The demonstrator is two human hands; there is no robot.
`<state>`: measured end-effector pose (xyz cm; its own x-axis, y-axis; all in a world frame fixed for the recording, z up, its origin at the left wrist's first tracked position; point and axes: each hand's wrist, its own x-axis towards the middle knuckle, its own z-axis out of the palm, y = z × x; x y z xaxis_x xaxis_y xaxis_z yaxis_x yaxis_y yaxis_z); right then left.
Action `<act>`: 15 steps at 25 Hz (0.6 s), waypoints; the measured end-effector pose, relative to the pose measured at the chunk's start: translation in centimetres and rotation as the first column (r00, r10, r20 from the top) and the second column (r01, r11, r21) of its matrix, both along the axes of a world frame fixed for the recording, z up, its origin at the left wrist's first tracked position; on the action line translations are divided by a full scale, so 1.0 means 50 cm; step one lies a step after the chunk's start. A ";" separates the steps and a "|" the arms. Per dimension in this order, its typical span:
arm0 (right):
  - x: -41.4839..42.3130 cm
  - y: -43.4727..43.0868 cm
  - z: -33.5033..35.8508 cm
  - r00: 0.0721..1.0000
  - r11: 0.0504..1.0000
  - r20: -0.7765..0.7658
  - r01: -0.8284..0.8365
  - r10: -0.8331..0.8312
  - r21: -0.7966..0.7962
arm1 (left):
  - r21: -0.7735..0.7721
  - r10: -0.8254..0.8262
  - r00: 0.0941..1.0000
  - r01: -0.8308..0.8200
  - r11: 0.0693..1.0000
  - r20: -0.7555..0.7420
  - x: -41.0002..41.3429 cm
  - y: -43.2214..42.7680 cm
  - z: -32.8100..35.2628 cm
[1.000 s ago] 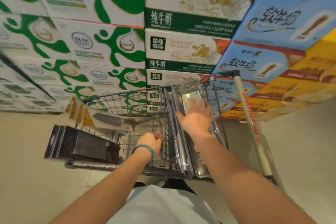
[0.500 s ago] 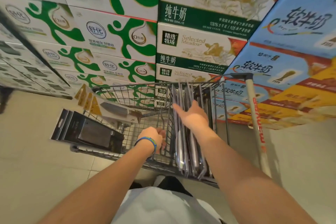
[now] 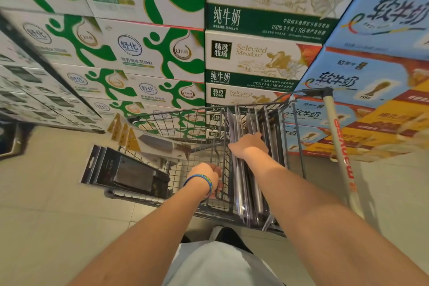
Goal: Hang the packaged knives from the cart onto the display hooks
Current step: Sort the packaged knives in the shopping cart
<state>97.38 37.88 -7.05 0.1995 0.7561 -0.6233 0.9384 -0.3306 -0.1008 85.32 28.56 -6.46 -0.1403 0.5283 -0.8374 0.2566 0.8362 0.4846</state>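
In the cart, 3 o'clock side: knife packs stand on edge in a row. Right hand was flat on a pack face a second ago; now it's pushed in between them, fingers hidden, so can't tell if it has one. Left hand grips the cart wire at 6 o'clock. Black packs at 9 o'clock. Looks like picking; nothing lifted, no hooks in view.
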 end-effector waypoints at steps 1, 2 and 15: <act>-0.003 0.005 -0.004 1.000 1.000 0.003 0.005 -0.005 0.000 | -0.009 -0.001 1.000 0.001 1.000 0.010 -0.001 0.000 -0.003; -0.008 0.007 -0.007 1.000 0.999 0.016 0.002 -0.003 0.034 | -0.018 -0.022 1.000 0.023 1.000 0.009 -0.002 0.000 -0.004; -0.028 0.147 -0.035 0.998 0.998 -0.005 -0.056 0.056 -0.038 | -0.100 -0.172 0.982 0.179 0.979 0.074 -0.028 0.024 -0.038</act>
